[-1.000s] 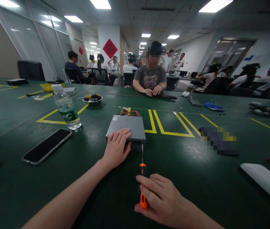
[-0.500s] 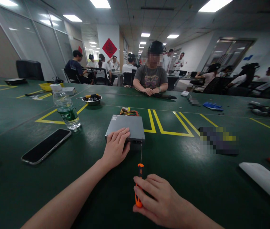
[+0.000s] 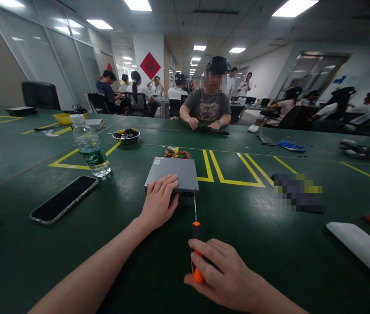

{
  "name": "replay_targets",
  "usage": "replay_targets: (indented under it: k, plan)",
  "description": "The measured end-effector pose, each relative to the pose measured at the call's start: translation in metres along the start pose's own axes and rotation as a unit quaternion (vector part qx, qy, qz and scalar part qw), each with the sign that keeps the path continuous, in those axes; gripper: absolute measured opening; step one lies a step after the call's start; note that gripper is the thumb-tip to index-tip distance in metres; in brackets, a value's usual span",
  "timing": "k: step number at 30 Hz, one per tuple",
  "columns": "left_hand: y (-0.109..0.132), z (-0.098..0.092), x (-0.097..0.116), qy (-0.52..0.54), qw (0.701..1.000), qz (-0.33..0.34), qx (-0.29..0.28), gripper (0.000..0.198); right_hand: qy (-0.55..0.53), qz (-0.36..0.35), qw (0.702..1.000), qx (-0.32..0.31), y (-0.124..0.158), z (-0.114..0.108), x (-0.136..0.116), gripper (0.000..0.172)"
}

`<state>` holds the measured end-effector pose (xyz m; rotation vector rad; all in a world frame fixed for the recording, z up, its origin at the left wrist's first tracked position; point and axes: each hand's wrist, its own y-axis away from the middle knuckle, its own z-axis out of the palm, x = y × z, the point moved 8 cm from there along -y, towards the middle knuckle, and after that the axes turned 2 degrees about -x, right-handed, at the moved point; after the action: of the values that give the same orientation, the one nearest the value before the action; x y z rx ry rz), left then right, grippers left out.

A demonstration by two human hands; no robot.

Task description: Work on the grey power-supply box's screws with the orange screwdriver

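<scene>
A grey computer power supply (image 3: 181, 169) lies on the green table, its coloured cables (image 3: 176, 152) bundled behind it. My left hand (image 3: 161, 198) grips its near left corner, fingers over the top and thumb against the front face. Between the thumb and fingers of my right hand (image 3: 220, 266) is an orange and black screwdriver (image 3: 197, 231). Its shaft points away from me, and the tip reaches the lower right of the power supply's front face. Whether the tip sits in a screw is too small to tell.
Left of the power supply are a phone (image 3: 64, 199) and a water bottle (image 3: 91, 150). Farther back stands a metal bowl (image 3: 126, 138) with tools. A white object (image 3: 359, 248) lies at right, blue gloves (image 3: 291, 145) farther off. Across the table sits a person (image 3: 206, 107).
The screwdriver's handle and my right hand have shifted slightly right, and the handle has turned. My left hand and the power supply stay put. The person opposite has moved their hands apart.
</scene>
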<state>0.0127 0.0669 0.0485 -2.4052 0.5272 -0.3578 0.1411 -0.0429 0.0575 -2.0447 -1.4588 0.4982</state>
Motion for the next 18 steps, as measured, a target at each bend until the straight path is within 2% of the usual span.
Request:
replay_targets:
  k: [4,9,15,18]
  plan:
    - [0.0002,0.0002,-0.0008,0.003,1.0,-0.002,-0.003,0.03,-0.004,0.025,0.999,-0.025,0.003,0.0021,0.0045,0.026]
    - [0.0004,-0.0001,-0.0012,0.009,1.0,0.0,-0.003,0.031,0.008,-0.006,0.998,-0.055,-0.0043,0.0017,-0.0012,0.026]
    - [0.0001,-0.0004,-0.0008,0.006,1.0,0.001,-0.005,0.031,-0.01,-0.006,1.0,0.014,-0.0019,-0.0053,-0.0002,0.019]
    - [0.0001,-0.0002,-0.0008,0.005,1.0,-0.001,-0.005,0.031,-0.019,0.013,1.0,0.005,0.0012,-0.0024,0.0038,0.026]
